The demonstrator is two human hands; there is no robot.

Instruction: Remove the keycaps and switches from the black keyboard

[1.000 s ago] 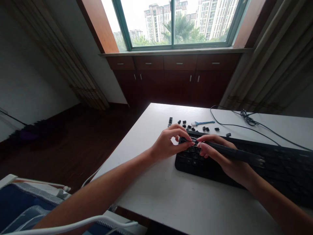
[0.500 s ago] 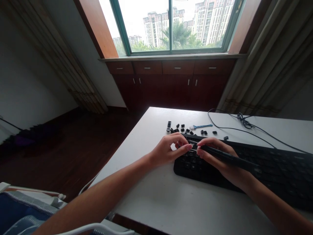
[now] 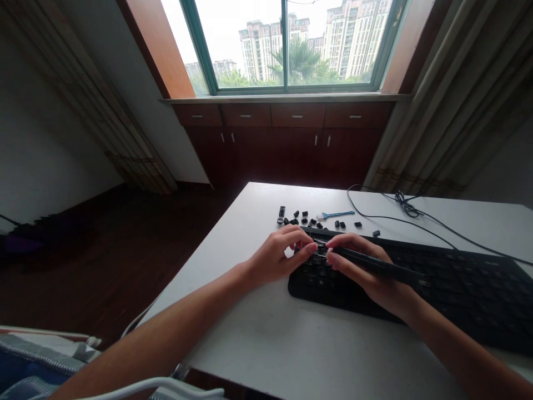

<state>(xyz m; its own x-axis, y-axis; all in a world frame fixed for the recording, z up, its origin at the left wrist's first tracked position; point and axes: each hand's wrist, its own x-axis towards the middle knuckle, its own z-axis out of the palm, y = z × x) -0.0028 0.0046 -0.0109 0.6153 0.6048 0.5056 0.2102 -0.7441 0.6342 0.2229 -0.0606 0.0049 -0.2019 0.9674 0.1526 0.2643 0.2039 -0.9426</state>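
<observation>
A black keyboard (image 3: 441, 289) lies across the right side of the white table, with keys gone from its upper left part. My right hand (image 3: 370, 266) grips the dark handle of a keycap puller (image 3: 378, 265), whose two thin metal wires point left over the keyboard's left end. At the wires' far ends, my left hand (image 3: 287, 250) is closed, thumb and curled fingers meeting around the tips. Whether a keycap sits between those fingertips cannot be made out. Loose black keycaps (image 3: 342, 224) lie scattered just behind the keyboard.
A blue-handled brush (image 3: 338, 214) with pale bristles lies behind the loose keycaps. The keyboard's black cable (image 3: 406, 205) runs in a bundled loop at the table's back right. Below the front edge, a white curved tube (image 3: 166, 383) passes near my left forearm.
The whole scene has shifted slightly left as my head turned a little. Both hands keep the same hold on the keycap puller, with hardly any movement over the keyboard.
</observation>
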